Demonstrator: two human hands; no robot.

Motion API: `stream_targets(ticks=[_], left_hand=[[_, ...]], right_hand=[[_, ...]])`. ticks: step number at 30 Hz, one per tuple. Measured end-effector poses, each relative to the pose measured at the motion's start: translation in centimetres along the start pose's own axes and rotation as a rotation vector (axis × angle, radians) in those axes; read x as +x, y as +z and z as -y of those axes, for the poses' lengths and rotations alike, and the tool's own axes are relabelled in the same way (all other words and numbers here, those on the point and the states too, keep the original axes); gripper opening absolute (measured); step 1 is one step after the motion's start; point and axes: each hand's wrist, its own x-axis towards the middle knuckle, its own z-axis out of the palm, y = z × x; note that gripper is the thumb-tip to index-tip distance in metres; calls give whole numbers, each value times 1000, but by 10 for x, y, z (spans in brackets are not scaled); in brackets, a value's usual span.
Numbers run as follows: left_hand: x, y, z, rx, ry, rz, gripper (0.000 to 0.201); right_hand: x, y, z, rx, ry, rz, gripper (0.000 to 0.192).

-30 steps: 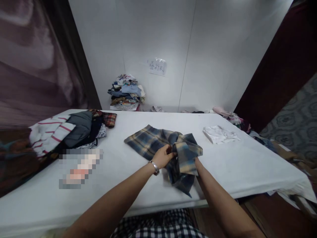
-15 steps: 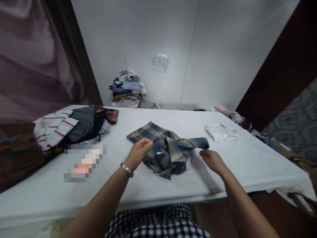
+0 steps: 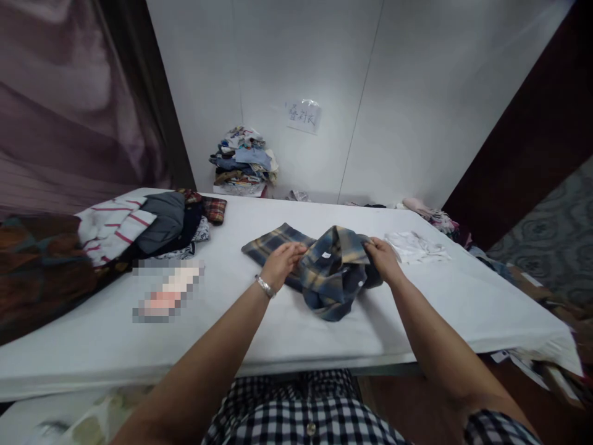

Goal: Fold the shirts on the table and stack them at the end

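A blue and tan plaid shirt (image 3: pixel 331 272) lies bunched in the middle of the white table (image 3: pixel 287 334). My left hand (image 3: pixel 283 262), with a metal bracelet on its wrist, grips the shirt's left side. My right hand (image 3: pixel 382 258) holds the shirt's right side near its upper edge. Both hands lift the cloth a little, and part of it hangs toward me. A flat part of the shirt stretches left behind my left hand.
A pile of clothes (image 3: pixel 152 225), with a red-striped white piece, sits at the table's left. A white garment (image 3: pixel 417 246) lies at the right. Another stack of clothes (image 3: pixel 243 164) stands against the back wall. A blurred patch (image 3: pixel 167 290) lies left of my arm.
My right hand, free half a second ago, has moved up and taken hold of the shirt's right side. The left hand shifted forward, and the shirt is raised and gathered between both hands.
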Motion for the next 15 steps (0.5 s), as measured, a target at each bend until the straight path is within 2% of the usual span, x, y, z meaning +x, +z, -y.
stream_targets(ticks=[3, 6, 8, 11, 13, 15], left_hand=[[-13, -10, 33, 129, -87, -54, 10], [-32, -8, 54, 205, -159, 35, 18], [-42, 0, 54, 234, -185, 125, 29], [-46, 16, 39, 242, -216, 243, 43], [-44, 29, 31, 259, -239, 266, 46], [-40, 41, 31, 292, -238, 225, 40]], right_hand=[[16, -2, 24, 213, 58, -60, 23], [27, 1, 50, 313, 21, -42, 22], [32, 7, 65, 320, -48, -34, 21], [33, 20, 86, 341, -150, -10, 18], [29, 29, 98, 334, -215, 20, 19], [24, 35, 108, 267, -297, 68, 21]])
